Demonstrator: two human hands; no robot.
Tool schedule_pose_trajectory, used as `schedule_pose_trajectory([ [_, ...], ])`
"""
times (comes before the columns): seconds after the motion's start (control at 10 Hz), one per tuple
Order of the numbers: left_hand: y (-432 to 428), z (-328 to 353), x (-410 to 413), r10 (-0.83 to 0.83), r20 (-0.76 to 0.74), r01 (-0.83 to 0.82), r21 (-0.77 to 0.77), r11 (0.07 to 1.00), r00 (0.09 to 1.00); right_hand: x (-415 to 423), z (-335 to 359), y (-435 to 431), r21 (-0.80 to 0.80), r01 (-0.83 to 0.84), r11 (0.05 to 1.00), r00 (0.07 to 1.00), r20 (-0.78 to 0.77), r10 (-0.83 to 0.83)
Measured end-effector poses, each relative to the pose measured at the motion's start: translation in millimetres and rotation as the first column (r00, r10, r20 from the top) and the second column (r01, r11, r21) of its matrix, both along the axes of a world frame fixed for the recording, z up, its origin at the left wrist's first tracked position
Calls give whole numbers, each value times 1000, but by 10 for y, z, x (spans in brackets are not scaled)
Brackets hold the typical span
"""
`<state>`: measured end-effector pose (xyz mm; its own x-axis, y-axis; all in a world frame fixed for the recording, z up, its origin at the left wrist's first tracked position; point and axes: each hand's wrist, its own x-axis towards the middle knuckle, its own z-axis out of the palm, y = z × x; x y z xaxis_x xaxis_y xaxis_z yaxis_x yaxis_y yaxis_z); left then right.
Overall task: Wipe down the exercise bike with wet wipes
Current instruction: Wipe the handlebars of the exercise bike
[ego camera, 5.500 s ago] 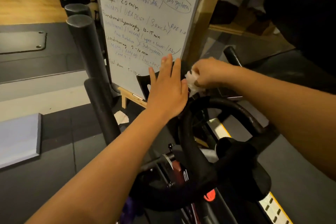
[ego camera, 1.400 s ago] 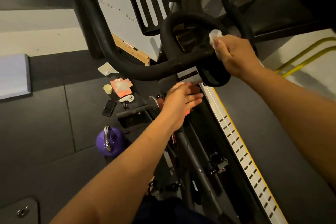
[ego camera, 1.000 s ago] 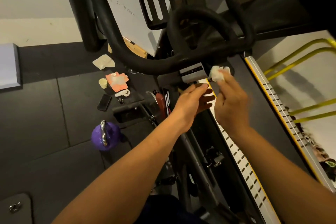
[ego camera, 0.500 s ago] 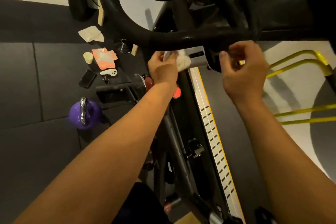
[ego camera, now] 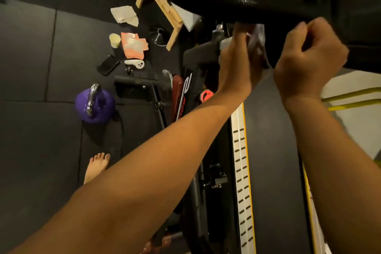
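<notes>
The black exercise bike's handlebar point(ego camera: 226, 0) crosses the top of the view, and its frame point(ego camera: 186, 88) runs down the middle. My left hand point(ego camera: 237, 62) reaches up under the handlebar and holds a crumpled white wet wipe point(ego camera: 257, 35) against the stem there. My right hand point(ego camera: 309, 55) hovers just right of it, below the bar, fingers curled into a loose fist with nothing visible in it. A red knob point(ego camera: 206, 96) shows on the frame under my left wrist.
On the dark floor mat to the left lie a purple kettlebell point(ego camera: 94, 103), a phone point(ego camera: 108, 64), an orange wipe pack point(ego camera: 134, 45), a used tissue point(ego camera: 124, 15) and a wooden easel leg point(ego camera: 165, 12). My bare foot point(ego camera: 97, 166) stands nearby. A white perforated rail point(ego camera: 240, 171) runs along the right.
The wipe passed from my right hand to my left. My left hand rose under the handlebar with it, and my right hand curled shut beside it. The view tilted further down.
</notes>
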<state>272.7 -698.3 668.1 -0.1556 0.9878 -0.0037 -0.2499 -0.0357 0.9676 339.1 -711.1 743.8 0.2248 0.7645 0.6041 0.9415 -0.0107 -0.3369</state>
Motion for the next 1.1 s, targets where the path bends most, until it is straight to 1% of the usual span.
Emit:
schedule_pose_trajectory([
  [0.1,135,-191,7,104,-150,-100,35,994,983,-52,-19,-38,21,4,1000,999,32,-4],
  [0.2,250,-297,-25,148,-111,-154,-41,987,983,-41,-32,-70,13,-13,1000,999,51,12],
  [0.3,158,-163,73,256,-242,-203,224,953,936,-36,-67,-92,2,-46,999,997,68,46],
  [0.4,188,-422,124,260,-385,-112,367,923,886,-54,-129,-96,66,-60,996,991,121,51],
  [0.5,296,-692,-15,99,-415,-73,80,994,905,-50,-155,-79,115,-119,986,984,147,102],
  [0.6,191,-388,56,166,-336,-108,186,977,927,-28,-155,-78,111,-184,977,971,176,163],
  [0.7,-6,-173,196,181,-324,-57,357,932,928,-39,-159,-65,67,-216,974,964,174,202],
  [0.8,149,-528,85,127,-455,-41,194,980,881,-63,-161,-80,48,-218,975,966,154,209],
  [0.9,137,-661,15,49,-556,-26,50,998,830,-46,-160,-73,53,-212,976,965,167,200],
  [1.0,-7,-466,120,70,-515,18,164,986,854,-30,-168,-75,79,-216,973,966,162,201],
  [1.1,-194,-194,197,125,-428,16,310,950,895,-37,-177,-58,96,-230,968,965,149,214],
])
